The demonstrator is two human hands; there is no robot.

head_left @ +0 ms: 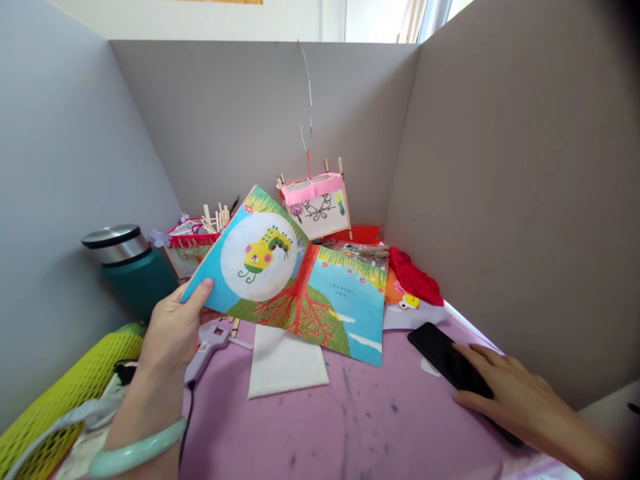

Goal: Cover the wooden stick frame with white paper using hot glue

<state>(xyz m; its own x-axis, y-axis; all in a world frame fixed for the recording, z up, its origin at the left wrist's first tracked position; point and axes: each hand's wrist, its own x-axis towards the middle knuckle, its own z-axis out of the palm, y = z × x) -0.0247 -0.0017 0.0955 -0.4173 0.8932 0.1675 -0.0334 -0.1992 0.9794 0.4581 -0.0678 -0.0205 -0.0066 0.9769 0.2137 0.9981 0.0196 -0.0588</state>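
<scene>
My left hand (173,327) grips the left edge of an open picture book (327,313), thumb on the page and fingers behind it. The book is tilted above the table, its pages facing me. A caterpillar in a white circle and a red tree with roots are printed on it. My right hand (510,387) lies over a black smartphone (440,353) on the table at the right, its fingers stretched out across the phone. Under the book, a folded white cloth (287,367) lies on the table.
A pink table (320,440) stands between grey partitions (260,107). A paper lantern (317,207) hangs from a wire. Around are a teal bottle (135,273), a glue gun (207,350), a decorated box of sticks (193,243), yellow mesh (65,393) and red yarn (413,277).
</scene>
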